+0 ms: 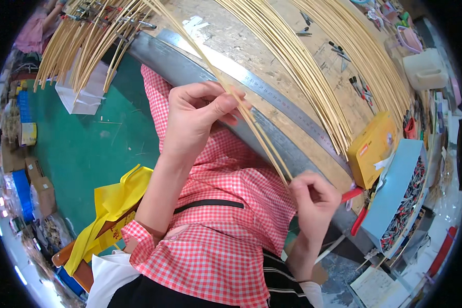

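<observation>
Head view: your left hand (195,110) pinches long thin tan wooden strips (209,63) partway along; your right hand (314,203) grips their lower end, beside red-and-white checked cloth (205,244).

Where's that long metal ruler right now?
In the head view, the metal ruler slants from top centre toward the right on the wooden workbench, just beyond the left hand, between the grey metal edge and the middle row of thin sticks.

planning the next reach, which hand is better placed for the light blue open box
Probably the right hand: it is nearer the light blue open box. The left hand sits farther; both pinch long thin tan sticks.
</observation>
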Tool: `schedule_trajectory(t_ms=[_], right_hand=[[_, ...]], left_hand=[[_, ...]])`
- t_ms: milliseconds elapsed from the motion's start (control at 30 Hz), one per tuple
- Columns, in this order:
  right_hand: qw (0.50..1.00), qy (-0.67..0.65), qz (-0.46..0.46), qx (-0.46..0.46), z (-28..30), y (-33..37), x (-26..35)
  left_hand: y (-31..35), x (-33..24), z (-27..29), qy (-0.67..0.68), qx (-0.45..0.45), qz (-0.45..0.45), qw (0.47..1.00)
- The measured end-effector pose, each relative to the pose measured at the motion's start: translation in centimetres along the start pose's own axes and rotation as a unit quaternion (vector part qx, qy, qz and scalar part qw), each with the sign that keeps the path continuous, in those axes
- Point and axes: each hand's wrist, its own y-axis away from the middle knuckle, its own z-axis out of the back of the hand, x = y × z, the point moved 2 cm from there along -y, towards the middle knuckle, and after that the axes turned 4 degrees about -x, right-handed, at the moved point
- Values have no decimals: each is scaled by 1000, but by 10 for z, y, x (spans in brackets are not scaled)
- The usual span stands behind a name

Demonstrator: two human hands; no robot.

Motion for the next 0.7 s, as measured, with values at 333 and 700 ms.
schedule_trajectory(t_ms=[333, 700], right_hand=[[995, 85, 8, 43, 2, -5, -11], [973, 166, 97, 126, -7, -13, 9]], left_hand=[[-3, -1, 6, 9, -5, 10, 1000], [-1, -6, 0, -43, 18, -1, 999]])
